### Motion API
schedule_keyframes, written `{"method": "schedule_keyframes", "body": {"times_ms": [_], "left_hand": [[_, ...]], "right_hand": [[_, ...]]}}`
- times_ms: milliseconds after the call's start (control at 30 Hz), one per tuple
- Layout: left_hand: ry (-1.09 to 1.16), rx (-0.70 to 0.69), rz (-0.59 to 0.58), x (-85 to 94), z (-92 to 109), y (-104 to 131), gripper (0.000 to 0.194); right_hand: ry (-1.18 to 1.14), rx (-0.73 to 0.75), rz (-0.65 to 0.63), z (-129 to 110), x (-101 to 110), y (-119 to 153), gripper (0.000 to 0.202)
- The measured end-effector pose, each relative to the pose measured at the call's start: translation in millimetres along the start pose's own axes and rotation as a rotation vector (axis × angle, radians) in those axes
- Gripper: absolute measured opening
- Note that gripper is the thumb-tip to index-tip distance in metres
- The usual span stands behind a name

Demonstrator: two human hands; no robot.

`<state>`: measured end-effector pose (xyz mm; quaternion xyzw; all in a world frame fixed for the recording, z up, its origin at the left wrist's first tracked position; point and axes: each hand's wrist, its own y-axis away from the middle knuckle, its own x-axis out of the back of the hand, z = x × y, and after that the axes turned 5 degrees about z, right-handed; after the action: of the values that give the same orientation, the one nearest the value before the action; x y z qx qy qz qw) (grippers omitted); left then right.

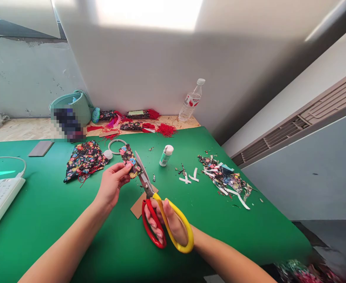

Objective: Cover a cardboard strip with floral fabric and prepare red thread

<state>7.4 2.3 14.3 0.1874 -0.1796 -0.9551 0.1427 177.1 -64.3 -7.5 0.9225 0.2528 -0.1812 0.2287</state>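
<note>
My left hand (113, 183) pinches a small piece of black floral fabric (129, 159) between thumb and fingers. In my right hand (173, 222) are scissors (177, 236) with one red and one yellow handle loop. Their blades are parted and lie along the fabric's right edge. Below the scissors, partly hidden, is a brown card (137, 205). A white and green glue stick (166, 155) stands to the right of the blades. Left of the fabric are a white cap (108, 154), a ring (114, 144) and a floral fabric pouch (86, 160) with red strings.
Fabric and paper scraps (224, 179) are heaped on the right of the green mat (102, 251). Along the wall stand a water bottle (191, 101), a mint basket (83, 108) and red-tasselled floral pieces (131, 125). A power strip (2, 202) and a grey block (41, 148) lie left.
</note>
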Motion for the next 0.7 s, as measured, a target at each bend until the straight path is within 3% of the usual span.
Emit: {"method": "schedule_keyframes", "body": {"times_ms": [500,700], "left_hand": [[-0.022,0.009,-0.017,-1.6,0,3,0.038],[-0.003,-0.007,-0.015,-0.1,1,2,0.036]], "right_hand": [[0.205,-0.075,0.174,5,-2,-1,0.071],[-0.037,-0.006,0.068,14,1,-6,0.072]]}}
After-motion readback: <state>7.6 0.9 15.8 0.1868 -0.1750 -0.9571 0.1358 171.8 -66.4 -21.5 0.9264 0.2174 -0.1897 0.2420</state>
